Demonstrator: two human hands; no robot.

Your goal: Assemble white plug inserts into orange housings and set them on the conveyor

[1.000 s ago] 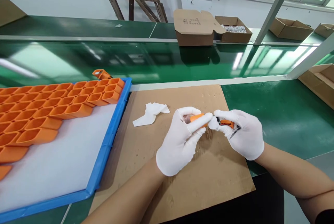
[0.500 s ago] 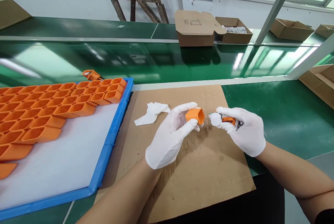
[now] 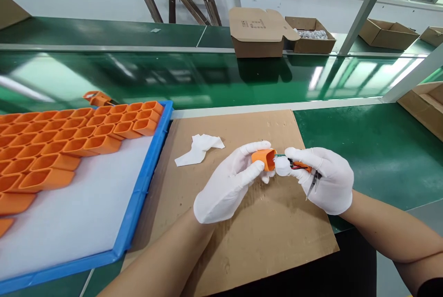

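Observation:
My left hand (image 3: 230, 184), in a white glove, pinches a hollow orange plastic housing (image 3: 263, 158) with its open end turned right. In my gloved right hand (image 3: 323, 177) is a small assembly with a white round part (image 3: 283, 166), a green circuit board edge and dark wires. Its board edge meets the mouth of the housing; how far it reaches inside is hidden. An orange piece (image 3: 300, 166) and a pointed metal tool tip (image 3: 313, 185) also show at the right hand's fingers. Both hands are above a cardboard sheet (image 3: 263, 241).
Left stands a blue-rimmed tray (image 3: 138, 195) with rows of orange housings (image 3: 51, 161). A torn white paper piece (image 3: 199, 148) lies on the cardboard. Behind runs a green belt (image 3: 204, 78) carrying an orange item (image 3: 98, 98). Cardboard boxes (image 3: 258, 48) stand on the far shelf.
The housing and the white-ended assembly have come together, closing the gap between them. The metal tip now points down from the right hand. The orange item on the belt has shifted left.

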